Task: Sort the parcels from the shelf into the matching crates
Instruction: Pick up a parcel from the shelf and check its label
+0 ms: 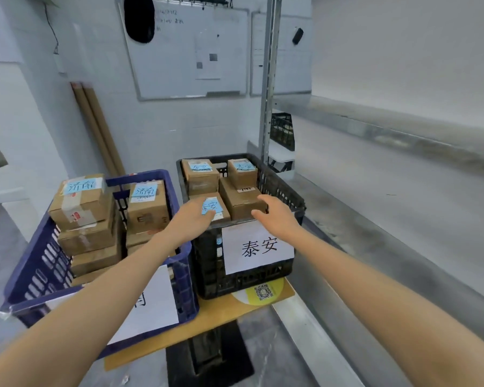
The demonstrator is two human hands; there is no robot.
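I'm reaching both arms into the black crate point(281, 188), the one wearing the white sign point(259, 247) that reads 泰安. My left hand point(192, 219) is lying flat, fingers straight, on the near-left parcel point(221, 214), whose blue label is showing the same 安 past my fingertips. My right hand point(277, 216) is hovering with its fingers loosely spread at the near edge of the plain brown parcel point(238, 198) beside it; it's gripping nothing, and I can't tell whether it is touching the cardboard.

Two more parcels, one point(200, 174) at the back left and one point(242, 171) at the back right, are sitting in this crate with 泰安 labels. The brown parcel's small sticker is too blurred to read, so I'm not vouching for that one.

In the blue crate point(39, 277) to the left, parcels are standing in two stacks, and the top ones point(80, 199) point(147, 205) are both carrying 济南 labels. My left arm is covering most of that crate's sign point(151, 303). Both crates are standing on the tabletop point(207, 317).

I'm judging the sorting to be far along, perhaps at its last parcel: the crates are looking well filled and matched, and the stretch of shelf point(389, 135) on my right is showing no parcels, though it is blurred and only partly in view.
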